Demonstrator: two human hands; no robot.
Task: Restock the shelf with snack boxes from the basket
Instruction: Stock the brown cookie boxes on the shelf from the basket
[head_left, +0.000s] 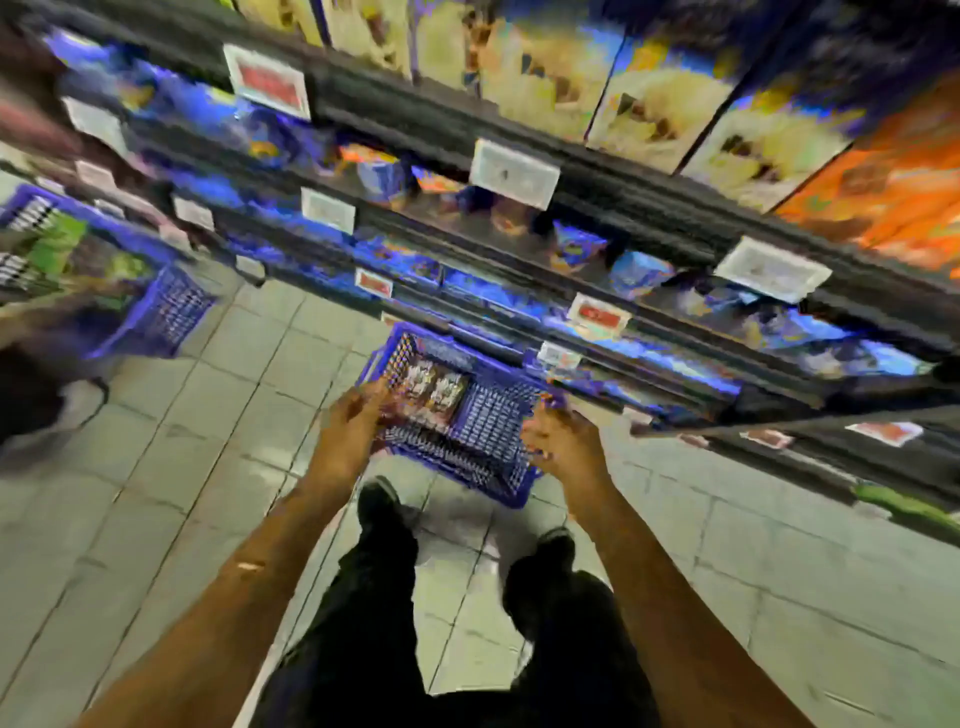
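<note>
Left hand (358, 415) and right hand (558, 441) flank blue basket (488, 421).

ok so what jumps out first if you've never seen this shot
The blue basket on the tiled floor, at the foot of the shelves, draws the eye first, with snack boxes lying in its left part. The left hand and right hand reach down to its two sides; blur hides whether they grip it. Above, large yellow boxes and orange boxes line the highest row.

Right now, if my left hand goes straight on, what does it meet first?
Probably the snack boxes in the blue basket; the left hand points at them, though blur hides depth.
</note>
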